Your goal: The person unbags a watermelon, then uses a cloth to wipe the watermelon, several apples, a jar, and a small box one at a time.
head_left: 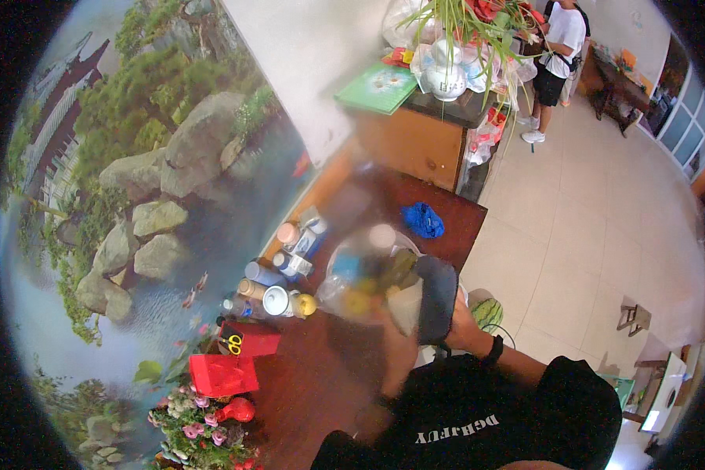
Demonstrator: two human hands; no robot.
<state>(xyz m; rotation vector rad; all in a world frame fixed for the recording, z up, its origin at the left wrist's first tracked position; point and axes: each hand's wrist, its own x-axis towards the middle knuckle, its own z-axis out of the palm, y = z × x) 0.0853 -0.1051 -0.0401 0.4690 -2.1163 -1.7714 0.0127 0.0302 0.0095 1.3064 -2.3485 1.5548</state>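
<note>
R hand (464, 330): looks to grip dark rounded slab (435, 301) by its right edge; fingertips hidden.
L hand (399, 359): blurred, nr pale tapered pc (405, 309); can't tell if fingers grip it.
Slab loc: nr edge of red-brown table (290, 392), right of yellow fruit (359, 302).
Handling: firm hold, slow moves, clear of fruit & white-lidded jar (276, 301).

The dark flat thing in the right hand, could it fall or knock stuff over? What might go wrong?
It might slip: the right hand holds the dark flat thing at its lower end. The bottles stand crowded on the table, so bumping one could tip its neighbours. And the crumpled blue thing lies near the table's edge, so a brush might push it off.
</note>
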